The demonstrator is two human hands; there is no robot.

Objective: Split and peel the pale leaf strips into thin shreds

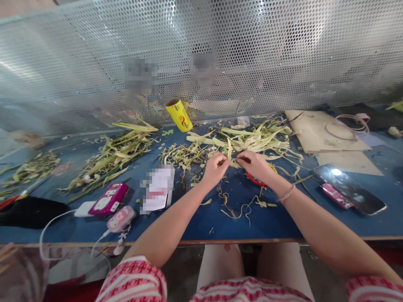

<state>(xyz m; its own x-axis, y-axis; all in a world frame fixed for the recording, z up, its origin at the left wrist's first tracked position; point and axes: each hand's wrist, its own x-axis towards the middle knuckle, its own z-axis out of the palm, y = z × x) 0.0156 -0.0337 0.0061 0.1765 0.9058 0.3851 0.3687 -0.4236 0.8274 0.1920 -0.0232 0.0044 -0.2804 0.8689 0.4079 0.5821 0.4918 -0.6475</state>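
Observation:
My left hand (215,168) pinches a pale green strip of dried leaf (229,149) that stands up from its fingertips. Close beside it on the right, my right hand (256,167) has its thumb and fingers pressed together at the same strip, which runs between the two hands. Just behind them lies a loose pile of long pale leaf strips (264,140). A heap of small curled leaf scraps (192,156) spreads left of my left hand. Partly under my right hand and wrist shows a red ring-shaped thing (254,179).
A yellow cardboard tube (179,115) stands tilted by the perforated metal screen (226,84). More leaves (116,151) lie left. Phones (159,188) (352,191), a magenta device (109,199) and a pink case (121,219) sit near the front; brown card (327,132) lies right.

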